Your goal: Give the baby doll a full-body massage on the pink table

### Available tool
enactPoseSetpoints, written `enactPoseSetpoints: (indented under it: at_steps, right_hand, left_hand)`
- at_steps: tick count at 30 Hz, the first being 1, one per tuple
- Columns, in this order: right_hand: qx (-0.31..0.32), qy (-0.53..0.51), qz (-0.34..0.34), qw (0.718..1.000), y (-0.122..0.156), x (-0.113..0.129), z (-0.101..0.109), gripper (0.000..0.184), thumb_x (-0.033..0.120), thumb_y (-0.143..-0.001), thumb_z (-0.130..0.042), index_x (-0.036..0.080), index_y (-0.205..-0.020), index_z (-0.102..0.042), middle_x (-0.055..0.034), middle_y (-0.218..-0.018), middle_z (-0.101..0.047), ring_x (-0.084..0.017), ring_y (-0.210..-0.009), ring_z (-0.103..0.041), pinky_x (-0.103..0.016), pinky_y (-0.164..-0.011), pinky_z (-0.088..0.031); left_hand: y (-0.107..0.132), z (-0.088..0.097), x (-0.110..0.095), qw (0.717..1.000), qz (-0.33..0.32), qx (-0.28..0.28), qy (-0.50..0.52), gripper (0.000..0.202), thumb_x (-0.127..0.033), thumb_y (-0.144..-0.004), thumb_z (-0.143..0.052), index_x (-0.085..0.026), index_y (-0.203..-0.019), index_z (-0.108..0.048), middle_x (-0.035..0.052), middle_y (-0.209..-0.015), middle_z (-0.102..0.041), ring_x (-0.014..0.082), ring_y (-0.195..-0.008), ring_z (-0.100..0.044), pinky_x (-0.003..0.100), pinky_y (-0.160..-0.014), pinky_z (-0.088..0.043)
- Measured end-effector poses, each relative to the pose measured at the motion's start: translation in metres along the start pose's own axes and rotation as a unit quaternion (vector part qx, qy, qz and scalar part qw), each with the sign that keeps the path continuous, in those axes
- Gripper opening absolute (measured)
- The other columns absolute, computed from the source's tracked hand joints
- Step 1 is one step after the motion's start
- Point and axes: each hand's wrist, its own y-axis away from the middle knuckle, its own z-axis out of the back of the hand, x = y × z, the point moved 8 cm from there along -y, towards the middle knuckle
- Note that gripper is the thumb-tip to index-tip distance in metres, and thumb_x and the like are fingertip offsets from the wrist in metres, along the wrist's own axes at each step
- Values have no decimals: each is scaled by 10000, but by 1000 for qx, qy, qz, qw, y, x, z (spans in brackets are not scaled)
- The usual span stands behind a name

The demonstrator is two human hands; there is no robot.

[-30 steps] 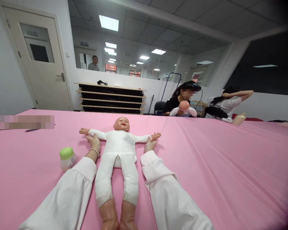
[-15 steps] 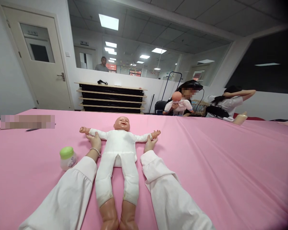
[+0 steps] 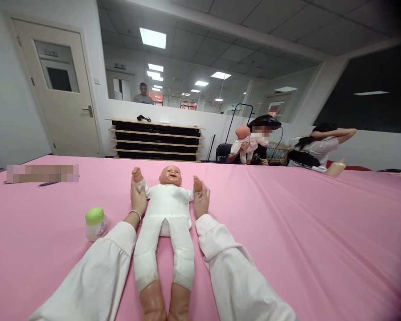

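A baby doll with a white cloth body lies on its back, its head away from me and its feet towards me. My left hand, with a beaded bracelet at the wrist, is closed around the doll's forearm on the left. Around the other forearm, my right hand is closed too. Both doll arms are bent upward, with the small hands raised beside the head. Left of my left forearm stands a jar with a green lid.
A pink cloth covers the table, wrinkled on the right. A blurred flat item lies at the far left. At the far right edge is a beige bottle. Beyond the table, a seated person holds another doll.
My hands have lifted the doll's arms from spread out sideways to bent upward, closer to its body. The seated person's doll has turned and shifted slightly.
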Motion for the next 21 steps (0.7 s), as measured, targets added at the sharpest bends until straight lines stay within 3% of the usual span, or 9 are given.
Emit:
enactPoseSetpoints:
  at_steps: [3, 5, 7, 11, 16, 18, 21]
  right_hand:
    - [111, 30, 59, 992, 10, 16, -23, 418, 168, -791, -442, 249, -1177, -579, -87, -1255, -443, -210, -1208, -436, -408, -1033, -362]
    - [155, 29, 58, 986, 14, 20, -33, 351, 184, -800, -460, 244, -1099, -634, -79, -1259, -465, -225, -1216, -425, -423, -1063, -319]
    - [153, 5, 21, 988, 14, 18, -34, 295, 259, -809, -505, 219, -1065, -648, -81, -1222, -515, -233, -1187, -448, -434, -1063, -310]
    - [106, -56, -52, 991, 12, 14, -29, 375, 389, -764, -591, 189, -1079, -627, -74, -1129, -590, -226, -1134, -482, -435, -1049, -328]
    - [118, -53, -23, 991, 12, 17, -31, 345, 306, -744, -573, 229, -1075, -633, -62, -1184, -550, -213, -1165, -473, -419, -1056, -325]
    - [58, -67, -50, 995, 7, 8, -20, 448, 279, -749, -537, 215, -1192, -552, -83, -1234, -512, -203, -1174, -476, -410, -1035, -351]
    - [-149, -100, -143, 973, 3, -21, 18, 544, 273, -763, -467, 142, -1287, -409, -134, -1271, -490, -203, -1176, -485, -420, -1013, -371]
  left_hand:
    - [4, -6, -14, 999, -7, 31, -12, 620, -210, -832, -454, -251, -1421, -267, 104, -1262, -462, 243, -1208, -444, 417, -1035, -355]
    - [6, -14, -20, 997, -27, 69, -27, 588, -170, -820, -439, -258, -1393, -343, 93, -1161, -490, 231, -1140, -486, 414, -1016, -375]
    - [7, -21, -25, 991, -66, 105, -49, 552, -119, -804, -418, -268, -1335, -442, 82, -1114, -489, 214, -1109, -492, 401, -1011, -380]
    - [12, -29, -32, 975, -131, 144, -105, 577, -27, -750, -386, -300, -1226, -562, 69, -1146, -484, 207, -1125, -458, 391, -1015, -371]
    - [12, -27, -33, 980, -104, 142, -92, 561, -65, -768, -416, -278, -1279, -505, 81, -1158, -489, 223, -1149, -450, 414, -1031, -356]
    - [9, -20, -27, 990, -55, 109, -63, 576, -117, -795, -440, -246, -1355, -397, 100, -1201, -475, 232, -1172, -447, 421, -1038, -349]
    - [5, -5, -14, 999, 32, 41, -16, 654, -188, -837, -443, -198, -1430, -167, 143, -1332, -395, 235, -1235, -414, 408, -1038, -349]
